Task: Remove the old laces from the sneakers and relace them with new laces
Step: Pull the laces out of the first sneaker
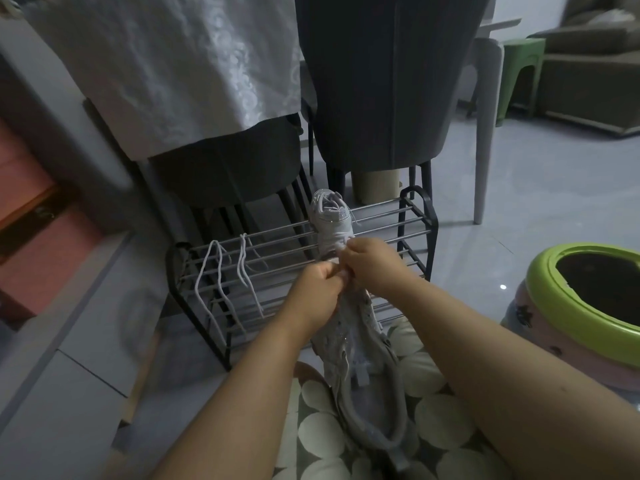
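My left hand (317,289) and right hand (369,263) pinch at the toe end of the sneaker (360,344), which runs lengthwise away from me, heel nearest; loose laces (221,282) hang left.

Two sneakers: one sneaker (360,344) lies under the curled fingers of both hands, toe end pinched between them; the second sneaker (331,220) stands on the rack just beyond the fingertips. Two hands: the left hand (317,294) and the right hand (372,263), knuckles nearly touching. Two loose white laces: one lace (216,282) draped over the bars well left of the fingers, the other lace (247,268) nearer to them. One metal rack (412,216). Two dark chairs (384,81) beyond the fingers. One green stool (521,64). One green-rimmed basin (581,306) to the right of the fingers.
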